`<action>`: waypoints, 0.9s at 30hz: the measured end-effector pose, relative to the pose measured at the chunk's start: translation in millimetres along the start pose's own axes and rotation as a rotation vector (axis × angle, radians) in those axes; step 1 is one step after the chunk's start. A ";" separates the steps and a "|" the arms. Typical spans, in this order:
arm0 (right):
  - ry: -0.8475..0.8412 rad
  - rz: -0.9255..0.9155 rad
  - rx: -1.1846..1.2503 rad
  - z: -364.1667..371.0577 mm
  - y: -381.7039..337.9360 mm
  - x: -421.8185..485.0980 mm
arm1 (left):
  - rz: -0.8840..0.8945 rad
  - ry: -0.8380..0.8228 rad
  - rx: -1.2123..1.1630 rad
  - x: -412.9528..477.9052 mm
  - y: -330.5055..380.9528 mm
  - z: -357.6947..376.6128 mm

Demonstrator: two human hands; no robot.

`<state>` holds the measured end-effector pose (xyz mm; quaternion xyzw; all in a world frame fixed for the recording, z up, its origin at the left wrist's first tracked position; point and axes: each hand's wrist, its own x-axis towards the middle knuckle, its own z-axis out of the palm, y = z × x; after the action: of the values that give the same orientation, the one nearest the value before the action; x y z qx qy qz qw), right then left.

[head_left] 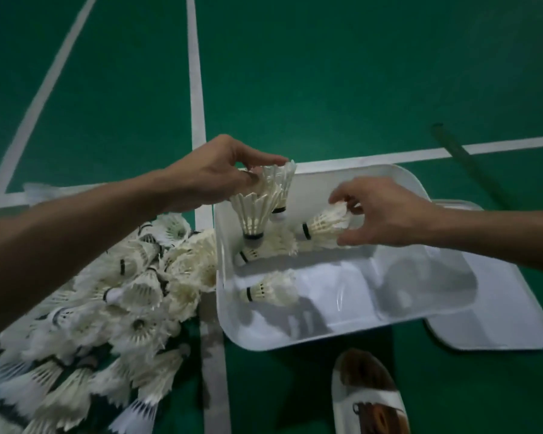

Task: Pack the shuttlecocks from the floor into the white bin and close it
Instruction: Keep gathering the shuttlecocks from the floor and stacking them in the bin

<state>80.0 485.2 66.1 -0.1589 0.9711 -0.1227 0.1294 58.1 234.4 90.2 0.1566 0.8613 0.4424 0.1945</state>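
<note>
A white bin (295,335) stands open on the green floor. My left hand (213,180) pinches two white shuttlecocks (257,208) by their feathers over the bin's far left corner, corks down. My right hand (386,214) grips another shuttlecock (323,227) lying sideways above the bin. Two loose shuttlecocks (267,291) lie inside the bin. A big pile of shuttlecocks (123,292) covers the floor left of the bin.
The bin's white lid (511,321) lies flat on the floor, partly under the bin's right side. A shoe (367,396) is just in front of the bin. A dark pole (464,158) lies at the back right. White court lines cross the floor.
</note>
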 end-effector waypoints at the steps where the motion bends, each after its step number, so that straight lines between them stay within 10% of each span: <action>1: -0.044 0.008 -0.014 7.8 3.2 -4.1 | -0.011 -0.002 0.024 -0.7 -0.9 3.0; 27: -0.418 0.165 0.392 139.6 19.1 15.2 | -0.069 -0.087 0.276 30.3 -29.7 44.3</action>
<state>101.4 470.1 -73.2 -0.0733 0.8908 -0.2614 0.3644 49.7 262.3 36.2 0.1713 0.9096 0.3059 0.2231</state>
